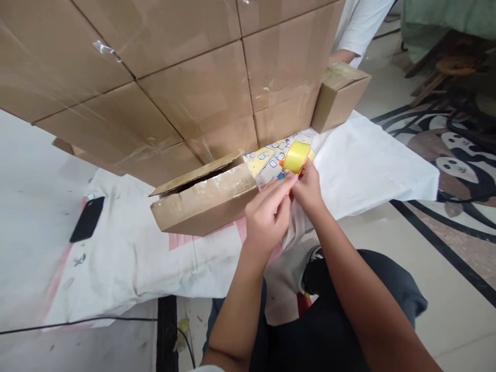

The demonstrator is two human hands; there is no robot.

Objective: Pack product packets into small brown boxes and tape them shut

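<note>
My right hand (308, 190) is closed around an orange tape dispenser with a yellow roll of packing tape (297, 157) on it. My left hand (268, 209) meets it at the near edge of the dispenser, fingers pressed together. What those fingertips pinch, if anything, is hidden. Just left of my hands, a flat cardboard box (205, 201) lies on the covered table, its upper flap lifted a little with a dark gap beneath. Behind it rises a wall of stacked cardboard boxes (197, 88) with strips of clear tape across them.
A small box (341, 97) stands at the stack's right end, beside another person's arm in a white sleeve (362, 26). On the white table cover (135, 263) lies a black phone-like slab (88, 219). A black cable (77, 323) crosses the lower left; a stool (451, 67) is far right.
</note>
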